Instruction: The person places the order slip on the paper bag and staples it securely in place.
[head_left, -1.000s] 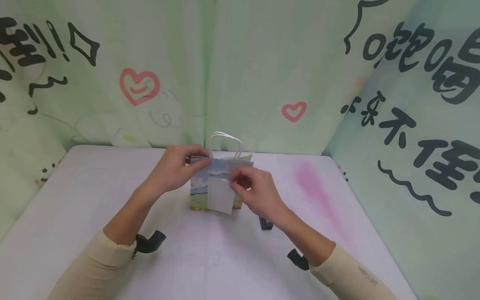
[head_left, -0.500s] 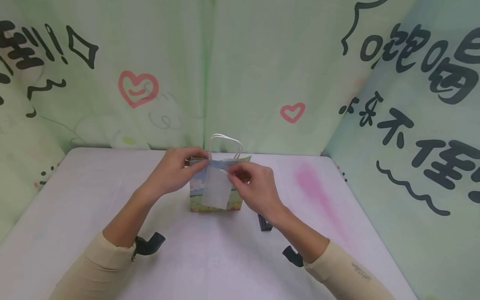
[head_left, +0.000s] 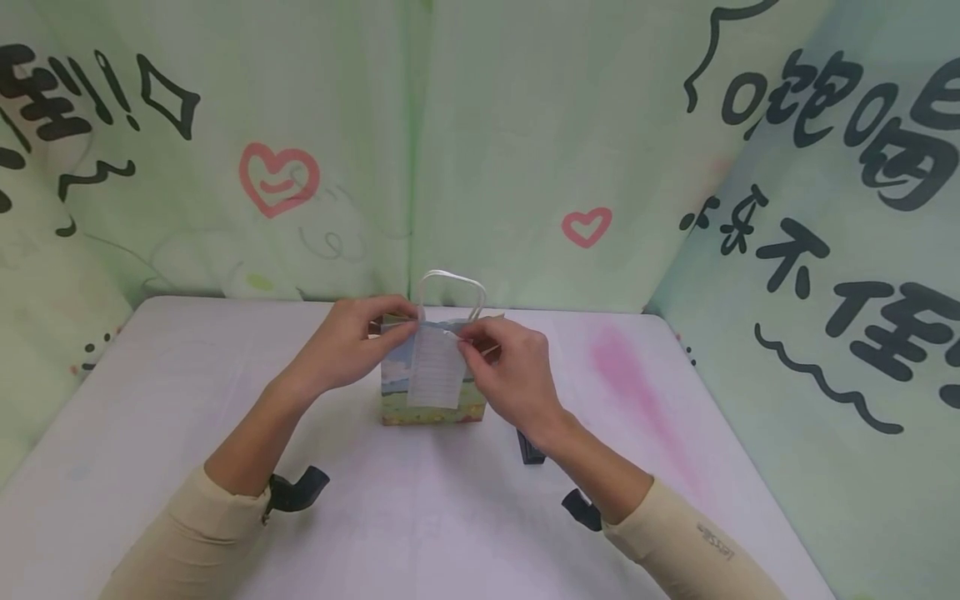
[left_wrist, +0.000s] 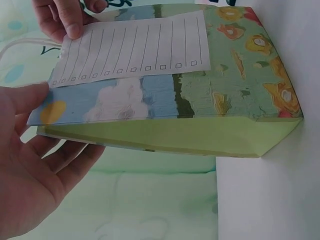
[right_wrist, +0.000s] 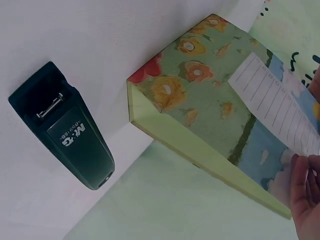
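You're working with a paper bag (head_left: 395, 411) that is standing upright on the counter (head_left: 360, 521), near its far edge, with its handles (head_left: 483, 293) rising from the top. A lined sheet (head_left: 435, 375) is hanging flat against its front face, just under the rim.

Your left hand (head_left: 351, 340) is pinching the bag's upper side edge, thumb in front by the sheet's corner and fingers behind. Your right hand (head_left: 512, 364) is pinching the sheet's other top corner between thumb and finger; whether it is also catching the bag's rim, you cannot tell. A stapler (right_wrist: 75, 137) is lying on the counter beside the bag.

The sheet is probably behaving as something very light and limp, curling and creasing easily, so you're best holding it by both top corners. The bag is likely light too, stiffer along its folds but giving at the rim and tipping readily, so the top edge is the place to be steadying it.

Compared with one second ago, the sheet is sitting higher and squarer: its lower edge was reaching past the bag's base and is now ending above it. Your right hand is sitting higher too, while your left is staying put.
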